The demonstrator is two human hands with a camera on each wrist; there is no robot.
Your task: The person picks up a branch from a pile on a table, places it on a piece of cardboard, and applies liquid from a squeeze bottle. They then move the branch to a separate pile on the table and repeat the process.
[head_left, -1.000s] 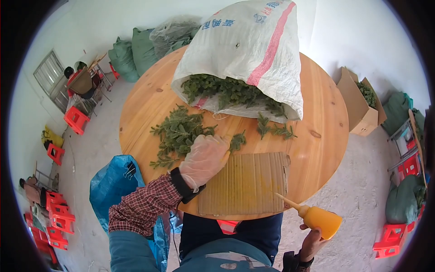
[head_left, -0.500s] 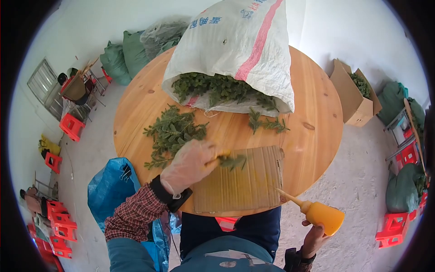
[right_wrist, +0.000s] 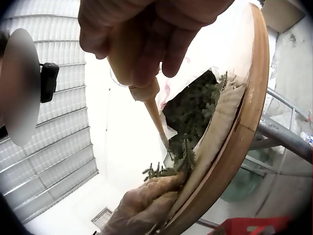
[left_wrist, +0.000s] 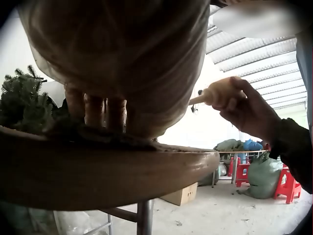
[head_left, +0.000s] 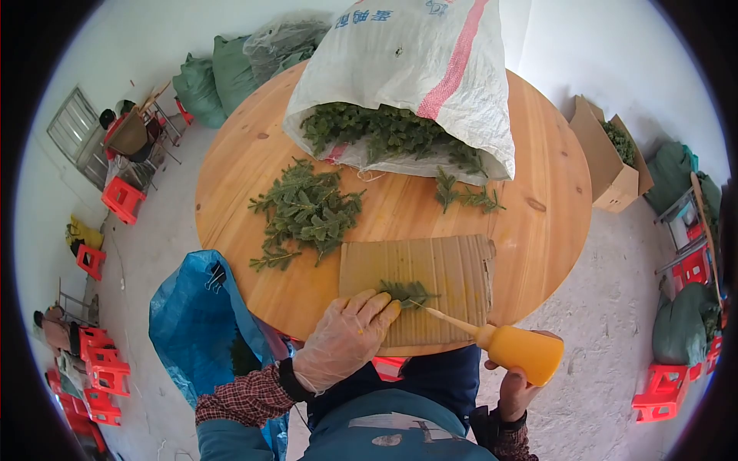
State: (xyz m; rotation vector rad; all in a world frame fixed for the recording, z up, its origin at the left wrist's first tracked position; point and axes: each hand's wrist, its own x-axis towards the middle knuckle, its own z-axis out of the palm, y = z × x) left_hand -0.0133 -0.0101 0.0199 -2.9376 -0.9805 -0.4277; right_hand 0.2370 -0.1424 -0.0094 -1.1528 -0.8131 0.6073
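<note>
A small green sprig lies on the corrugated cardboard at the round table's near edge. My left hand, in a clear glove, holds the sprig's left end down with its fingertips; in the right wrist view the gloved hand is at the sprig's base. My right hand grips a yellow squeeze bottle, tilted, its thin nozzle reaching the sprig's right part. Whether the tip touches is unclear. A pile of sprigs lies left of the cardboard.
A white woven sack full of greenery stands at the table's far side, with loose sprigs before it. A blue bag hangs at the left edge. Red stools and a cardboard box stand around.
My left hand has brought the sprig from beside the pile down onto the cardboard and moved nearer my body. The bottle has shifted left, its nozzle now over the cardboard by the sprig.
</note>
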